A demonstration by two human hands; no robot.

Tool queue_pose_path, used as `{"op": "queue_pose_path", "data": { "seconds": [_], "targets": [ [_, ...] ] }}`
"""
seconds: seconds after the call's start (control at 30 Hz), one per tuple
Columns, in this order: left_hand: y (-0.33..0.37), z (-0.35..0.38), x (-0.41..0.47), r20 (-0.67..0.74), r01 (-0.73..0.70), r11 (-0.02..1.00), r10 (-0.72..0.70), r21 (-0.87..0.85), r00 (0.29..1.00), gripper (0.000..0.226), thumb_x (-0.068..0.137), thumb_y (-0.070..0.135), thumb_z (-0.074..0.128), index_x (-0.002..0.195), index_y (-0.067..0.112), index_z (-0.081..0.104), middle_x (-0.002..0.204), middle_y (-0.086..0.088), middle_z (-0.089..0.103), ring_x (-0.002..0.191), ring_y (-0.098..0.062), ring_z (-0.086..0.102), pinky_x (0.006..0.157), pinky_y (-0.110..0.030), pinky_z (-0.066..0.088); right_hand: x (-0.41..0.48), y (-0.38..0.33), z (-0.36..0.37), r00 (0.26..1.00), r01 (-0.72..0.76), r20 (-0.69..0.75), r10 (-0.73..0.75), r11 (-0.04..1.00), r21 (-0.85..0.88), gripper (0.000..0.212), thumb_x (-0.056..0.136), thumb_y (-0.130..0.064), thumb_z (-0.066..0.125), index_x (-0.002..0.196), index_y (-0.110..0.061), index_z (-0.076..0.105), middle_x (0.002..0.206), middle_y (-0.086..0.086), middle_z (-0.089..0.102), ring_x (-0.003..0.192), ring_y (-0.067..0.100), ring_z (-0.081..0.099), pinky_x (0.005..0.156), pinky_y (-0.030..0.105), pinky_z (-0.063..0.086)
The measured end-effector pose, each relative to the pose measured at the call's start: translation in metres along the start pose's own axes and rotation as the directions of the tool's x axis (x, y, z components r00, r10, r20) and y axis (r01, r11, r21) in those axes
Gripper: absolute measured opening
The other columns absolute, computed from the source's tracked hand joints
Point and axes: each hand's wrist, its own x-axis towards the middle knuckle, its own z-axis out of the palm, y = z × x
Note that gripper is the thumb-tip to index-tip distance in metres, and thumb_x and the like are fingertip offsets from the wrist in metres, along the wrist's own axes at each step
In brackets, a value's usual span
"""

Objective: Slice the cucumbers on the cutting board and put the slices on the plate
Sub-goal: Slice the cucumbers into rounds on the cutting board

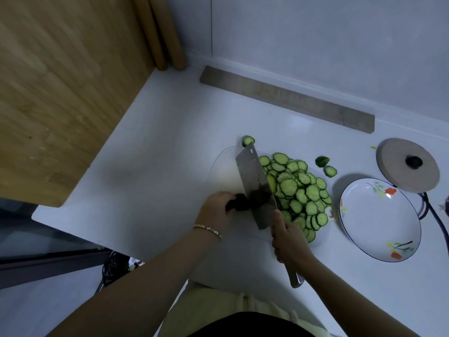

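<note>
Here, the left hand (218,209) is curled over a short dark cucumber (239,203) stub, pinning it to the board (222,166). Its fingertips sit just beside the blade. The right hand (289,239) is wrapped tight round the handle of the knife (255,181), a broad cleaver with its edge down at the stub's cut end. It is too dim there to tell whether it has bitten through.

The stub's long axis runs left to right, from the left hand toward the blade. The blade crosses it, pointing away from the person. Any next cut lands just right of the left fingers with little stub between, which I judge a risk to the fingertips.

The slices (301,190) are heaped on the board right of the blade, up against it. The plate (379,222) lies further right, holds none of them, and is nearer the right hand. Slicing looks nearly done, and the transfer is not begun.

Strays: an end piece (248,141) past the blade tip, and a scrap (322,161) and a slice (330,171) between the heap and a round lid (393,161). All of it sits on a white surface (158,142).
</note>
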Motion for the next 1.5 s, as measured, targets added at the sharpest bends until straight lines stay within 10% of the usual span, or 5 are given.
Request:
{"op": "queue_pose_path", "data": {
  "seconds": [0.7, 1.13, 1.5],
  "targets": [
    [0.002, 0.004, 0.000, -0.001, -0.012, 1.000, 0.012, 0.010, 1.000, 0.027, 0.062, -0.016, 0.070, 0.087, -0.007, 0.072, 0.088, -0.026, 0.067, 0.078, -0.041, 0.065, 0.074, -0.034, 0.047, -0.010, -0.008, 0.002, 0.988, 0.150, -0.004, -0.155, 0.963, -0.222, 0.053, 0.095, -0.051, 0.036, 0.055, -0.017, 0.030, 0.047, -0.001, 0.031, 0.044, 0.016, 0.031, 0.053, 0.031, 0.028],
    [0.003, -0.002, -0.001, -0.044, 0.076, 0.996, -0.078, -0.045, 0.996, 0.029, 0.078, -0.004, 0.067, 0.107, -0.006, 0.066, 0.109, -0.024, 0.063, 0.105, -0.034, 0.058, 0.090, -0.031, 0.040, -0.010, -0.002, 0.004, 1.000, -0.012, 0.014, 0.012, 0.999, 0.053, 0.047, 0.097, -0.047, 0.035, 0.064, -0.013, 0.036, 0.042, -0.005, 0.031, 0.034, 0.011, 0.028, 0.039, 0.018, 0.026],
    [0.001, 0.002, 0.000, -0.055, 0.049, 0.999, -0.049, -0.012, 0.997, 0.026, 0.081, -0.001, 0.065, 0.106, -0.004, 0.068, 0.111, -0.021, 0.062, 0.103, -0.034, 0.058, 0.087, -0.026, 0.040, -0.018, -0.011, -0.004, 0.987, 0.161, 0.003, -0.162, 0.978, -0.135, 0.054, 0.095, -0.049, 0.036, 0.052, -0.017, 0.032, 0.032, -0.008, 0.031, 0.031, 0.005, 0.029, 0.047, 0.024, 0.026]
  ]
}}
